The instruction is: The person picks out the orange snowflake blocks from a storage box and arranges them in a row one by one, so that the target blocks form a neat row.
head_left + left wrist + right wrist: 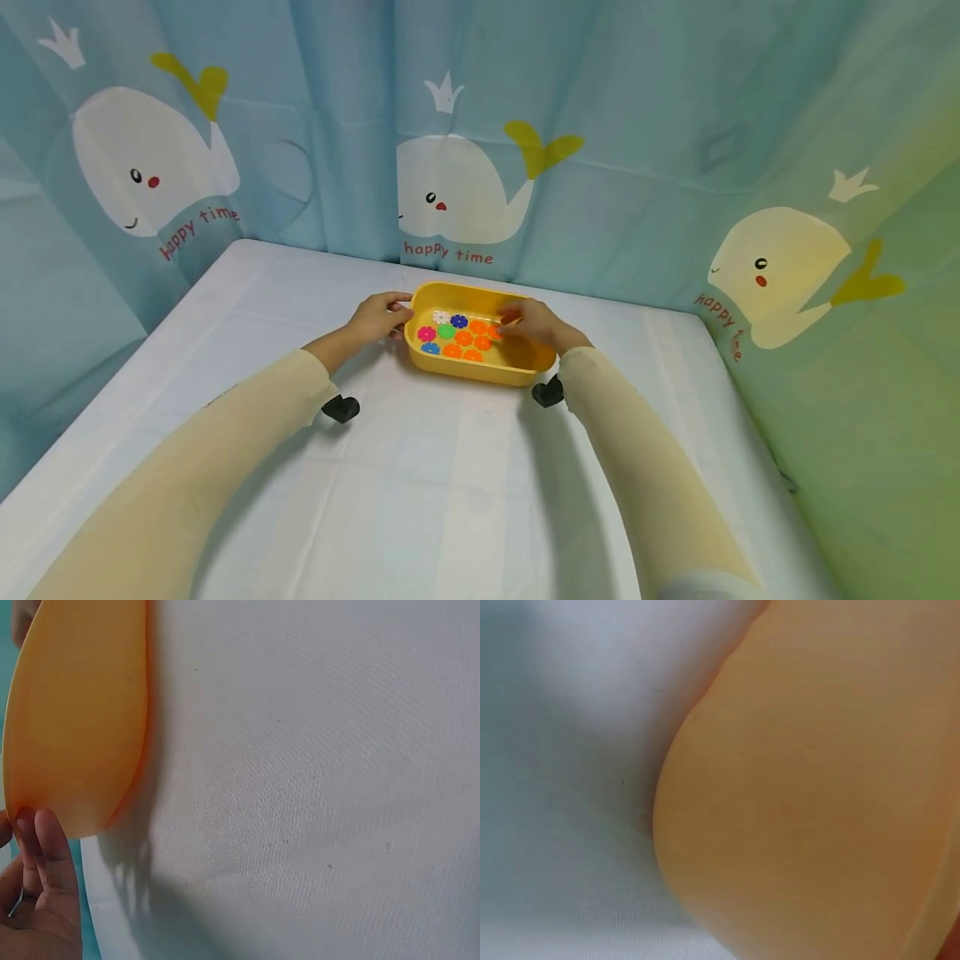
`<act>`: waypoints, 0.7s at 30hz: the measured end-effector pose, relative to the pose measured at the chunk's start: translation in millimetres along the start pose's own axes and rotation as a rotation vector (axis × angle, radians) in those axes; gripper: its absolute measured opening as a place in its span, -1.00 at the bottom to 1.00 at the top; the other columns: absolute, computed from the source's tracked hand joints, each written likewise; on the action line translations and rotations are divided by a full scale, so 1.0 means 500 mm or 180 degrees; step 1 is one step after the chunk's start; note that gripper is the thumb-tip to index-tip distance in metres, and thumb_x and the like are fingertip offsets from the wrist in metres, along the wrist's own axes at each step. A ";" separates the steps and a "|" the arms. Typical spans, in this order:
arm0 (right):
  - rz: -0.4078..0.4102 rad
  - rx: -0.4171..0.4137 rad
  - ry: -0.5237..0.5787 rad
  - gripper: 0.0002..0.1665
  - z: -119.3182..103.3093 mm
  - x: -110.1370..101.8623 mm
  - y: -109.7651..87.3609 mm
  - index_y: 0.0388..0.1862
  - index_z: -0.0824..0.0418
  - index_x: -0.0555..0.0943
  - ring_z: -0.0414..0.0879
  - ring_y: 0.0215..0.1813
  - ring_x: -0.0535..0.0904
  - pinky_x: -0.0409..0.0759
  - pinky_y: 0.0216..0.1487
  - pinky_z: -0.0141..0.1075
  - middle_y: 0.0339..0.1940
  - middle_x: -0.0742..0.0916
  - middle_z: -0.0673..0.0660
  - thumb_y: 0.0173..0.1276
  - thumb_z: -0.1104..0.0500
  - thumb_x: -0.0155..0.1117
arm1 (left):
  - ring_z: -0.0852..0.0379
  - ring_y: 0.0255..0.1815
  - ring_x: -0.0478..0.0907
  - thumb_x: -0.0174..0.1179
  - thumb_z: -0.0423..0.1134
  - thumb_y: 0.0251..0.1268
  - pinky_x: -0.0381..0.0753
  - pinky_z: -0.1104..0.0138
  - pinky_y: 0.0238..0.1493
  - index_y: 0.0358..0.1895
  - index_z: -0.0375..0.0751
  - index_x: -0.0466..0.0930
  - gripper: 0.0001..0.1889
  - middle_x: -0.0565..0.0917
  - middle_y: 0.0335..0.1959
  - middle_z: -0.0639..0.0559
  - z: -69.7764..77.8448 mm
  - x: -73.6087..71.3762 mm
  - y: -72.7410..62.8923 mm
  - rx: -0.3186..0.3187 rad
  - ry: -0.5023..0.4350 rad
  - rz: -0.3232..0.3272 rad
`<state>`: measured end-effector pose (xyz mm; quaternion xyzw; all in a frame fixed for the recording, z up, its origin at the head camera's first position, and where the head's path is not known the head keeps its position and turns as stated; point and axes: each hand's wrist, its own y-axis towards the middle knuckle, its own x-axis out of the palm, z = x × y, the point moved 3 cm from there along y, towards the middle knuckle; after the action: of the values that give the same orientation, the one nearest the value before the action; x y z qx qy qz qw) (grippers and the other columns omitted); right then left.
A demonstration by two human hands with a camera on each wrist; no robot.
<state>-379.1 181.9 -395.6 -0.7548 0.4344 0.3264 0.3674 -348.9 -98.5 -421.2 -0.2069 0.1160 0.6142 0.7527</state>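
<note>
A yellow plastic basin (pixel 468 372) with rounded ends sits toward the far side of the table. My left hand (pixel 377 317) holds its left end, thumb near the rim and fingers against the outer wall; the left wrist view shows these fingers (pixel 54 844) beneath the basin's end. Over the right part of the basin, my right hand (pixel 542 323) reaches inside, fingertips right at an orange flower-shaped plastic disc (pixel 495 332). I cannot tell whether they grip it. In the right wrist view the basin's wall (pixel 802 795) hides most of that hand.
Several more orange discs (pixel 463 338) lie flat in the basin, beside a pink (pixel 427 333), a green (pixel 446 332), a dark blue (pixel 459 322), a white (pixel 441 317) and a light blue disc (pixel 431 348). A whale-print curtain (pixel 600 217) hangs behind the white table (pixel 420 492).
</note>
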 end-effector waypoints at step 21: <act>0.0222 0.0182 -0.0003 -0.60 0.006 0.009 0.025 0.18 0.28 0.61 0.06 0.03 0.49 0.53 0.19 -0.20 0.07 0.70 0.25 0.39 0.19 0.29 | 0.13 -0.30 0.61 0.10 -0.23 0.49 0.68 0.43 -0.27 0.43 -0.24 0.32 -0.50 0.52 0.04 -0.19 0.006 -0.005 -0.001 0.0034 0.0088 -0.0045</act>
<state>-388.8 177.9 -404.2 -0.7283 0.4695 0.3268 0.3774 -349.2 -99.5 -417.3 -0.2121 0.1282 0.6053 0.7565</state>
